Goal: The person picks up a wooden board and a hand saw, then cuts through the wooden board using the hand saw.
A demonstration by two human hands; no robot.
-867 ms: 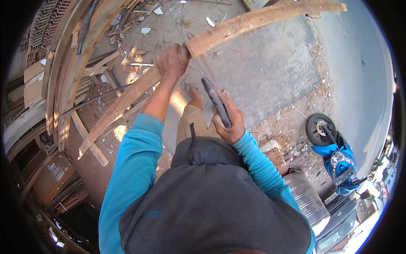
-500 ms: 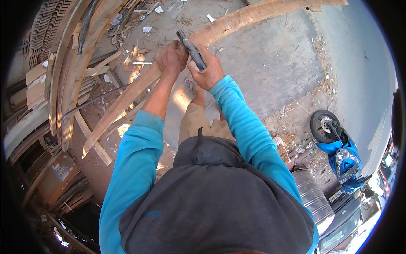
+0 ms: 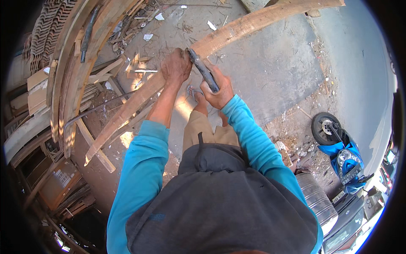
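Nearest the camera is the person's own body: a dark grey hood and top, with bright blue sleeves running up from the lower edge toward the middle of the view. Between the sleeves a tan trouser leg (image 3: 207, 129) shows, ending in a foot in a sandal (image 3: 192, 91) on the ground.

The left hand (image 3: 176, 67) is curled down over the long wooden plank (image 3: 139, 99), pressing on its upper face about midway along its length. The right hand (image 3: 218, 89) is wrapped tight in a fist about the handle of a dark metal tool (image 3: 202, 70), which slants up and to the left so that its tip meets the plank just beside the left hand. Whether the tip bites into the wood cannot be told.

The plank runs aslant from the lower left, where its end lies among scrap timber (image 3: 101, 156), up to the upper right over the concrete ground (image 3: 270, 72), looking bowed toward the rim of the view. To the left stand stacked boards and curved wooden strips (image 3: 63, 84). Wood chips and white scraps (image 3: 148, 37) lie scattered beyond the hands. At the lower right a blue motor scooter (image 3: 342, 152) stands, well apart from the work, with a grey ribbed drum (image 3: 317, 199) near it.
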